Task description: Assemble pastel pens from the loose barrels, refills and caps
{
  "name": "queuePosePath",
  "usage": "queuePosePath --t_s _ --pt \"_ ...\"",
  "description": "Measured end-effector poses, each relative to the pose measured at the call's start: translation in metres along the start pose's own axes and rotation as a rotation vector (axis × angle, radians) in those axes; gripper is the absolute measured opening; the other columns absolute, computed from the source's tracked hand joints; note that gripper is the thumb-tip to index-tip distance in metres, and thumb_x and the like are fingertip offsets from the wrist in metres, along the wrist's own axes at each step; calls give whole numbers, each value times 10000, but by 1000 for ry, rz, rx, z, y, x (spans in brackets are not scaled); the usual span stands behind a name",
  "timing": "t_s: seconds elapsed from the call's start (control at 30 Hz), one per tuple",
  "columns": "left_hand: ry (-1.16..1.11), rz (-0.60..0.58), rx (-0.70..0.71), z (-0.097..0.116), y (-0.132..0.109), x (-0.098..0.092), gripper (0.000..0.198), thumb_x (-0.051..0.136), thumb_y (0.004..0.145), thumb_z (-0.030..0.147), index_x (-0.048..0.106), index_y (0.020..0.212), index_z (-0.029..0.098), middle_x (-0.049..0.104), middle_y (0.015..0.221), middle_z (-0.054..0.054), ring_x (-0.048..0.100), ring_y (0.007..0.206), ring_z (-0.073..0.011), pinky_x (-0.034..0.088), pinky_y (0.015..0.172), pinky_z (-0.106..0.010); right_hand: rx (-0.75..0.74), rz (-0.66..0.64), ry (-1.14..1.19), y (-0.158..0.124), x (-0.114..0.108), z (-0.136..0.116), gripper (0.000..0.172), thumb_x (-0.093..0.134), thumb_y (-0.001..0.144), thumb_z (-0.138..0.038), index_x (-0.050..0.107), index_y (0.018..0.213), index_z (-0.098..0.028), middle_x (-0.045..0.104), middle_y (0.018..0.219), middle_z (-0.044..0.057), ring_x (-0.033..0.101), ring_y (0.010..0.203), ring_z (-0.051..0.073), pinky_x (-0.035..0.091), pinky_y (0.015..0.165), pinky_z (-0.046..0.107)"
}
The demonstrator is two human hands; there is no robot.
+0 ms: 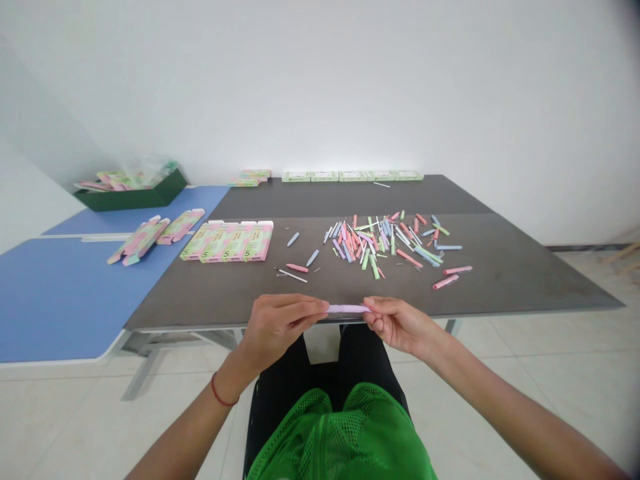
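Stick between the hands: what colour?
The stick is pale lilac; the head view shows it best.

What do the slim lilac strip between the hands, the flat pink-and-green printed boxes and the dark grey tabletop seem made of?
The lilac strip looks like matt paper or thin card, with no shine; too small to be sure. The printed boxes seem to be card, with crease lines and folding flaps. The tabletop, smooth with a faint sheen, may be laminate or stone.

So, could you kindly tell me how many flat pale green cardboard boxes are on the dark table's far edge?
5. They lie end to end in one row along the far edge of the dark grey table, from the leftmost box to the rightmost; none seems hidden.
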State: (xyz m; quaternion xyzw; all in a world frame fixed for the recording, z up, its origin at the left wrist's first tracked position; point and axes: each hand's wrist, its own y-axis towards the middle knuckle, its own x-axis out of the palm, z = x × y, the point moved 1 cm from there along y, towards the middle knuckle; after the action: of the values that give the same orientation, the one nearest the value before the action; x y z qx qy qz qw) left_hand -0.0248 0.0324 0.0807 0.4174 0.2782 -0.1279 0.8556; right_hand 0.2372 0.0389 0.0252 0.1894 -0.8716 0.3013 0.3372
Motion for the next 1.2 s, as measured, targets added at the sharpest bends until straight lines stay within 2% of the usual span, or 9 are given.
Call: queuePosePath --t_s 0.13,0.23,0.3,0.4,0.6,0.77,1.0,1.2 --pt "-25 -12 -105 -1 2 -1 58 771 914 230 824 923 207 833 854 -24 773 702 -141 599 680 -196 -256 32 -205 -4 9 3 294 926 772 -291 671 763 -145 782 687 41 741 542 111 605 524 128" --pt "-75 -37 -252 -1 2 -2 169 711 958 269 818 856 188 802 724 -16 737 603 -127 572 604 -183 -453 33 -372 -10 17 1 286 925 769 -305 687 811 -152 821 792 80 789 651 156 648 599 195" --pt "-127 -27 -324 -2 1 -2 149 729 943 291 829 896 191 816 765 -29 755 632 -144 598 627 -193 -522 50 -436 -12 19 -2 282 935 749 -287 699 834 -158 828 817 84 800 683 176 661 621 230" --pt "-192 -2 -397 -5 -1 -1 148 806 874 307 842 967 196 838 871 -52 781 691 -173 640 682 -225 -540 74 -486 -14 18 -6 272 931 750 -284 731 884 -158 829 826 85 808 707 196 673 638 264" --pt "-332 60 -523 -17 -6 3 207 830 846 322 837 994 177 835 881 -72 800 770 -208 667 757 -272 -551 110 -557 -16 10 -14 266 889 806 -333 782 978 -161 831 866 98 808 732 201 681 677 296" --pt "-376 109 -530 -25 -8 5 218 841 833 295 832 1011 168 830 956 -86 792 849 -207 657 828 -280 -591 149 -593 -16 3 -21 277 857 845 -379 799 1008 -164 825 858 98 795 725 193 678 684 299" --pt "-396 87 -566 -27 -3 11 195 840 818 281 821 963 152 816 923 -80 765 827 -188 644 792 -253 -539 149 -439 -14 -15 -26 254 872 831 -367 818 986 -173 814 817 75 764 674 145 645 652 219" --pt "-415 74 -569 -30 -2 16 198 837 820 280 817 970 153 813 932 -74 767 840 -187 642 807 -249 -518 169 -391 -17 -28 -26 235 864 839 -361 812 968 -172 808 820 72 750 680 138 635 655 212"
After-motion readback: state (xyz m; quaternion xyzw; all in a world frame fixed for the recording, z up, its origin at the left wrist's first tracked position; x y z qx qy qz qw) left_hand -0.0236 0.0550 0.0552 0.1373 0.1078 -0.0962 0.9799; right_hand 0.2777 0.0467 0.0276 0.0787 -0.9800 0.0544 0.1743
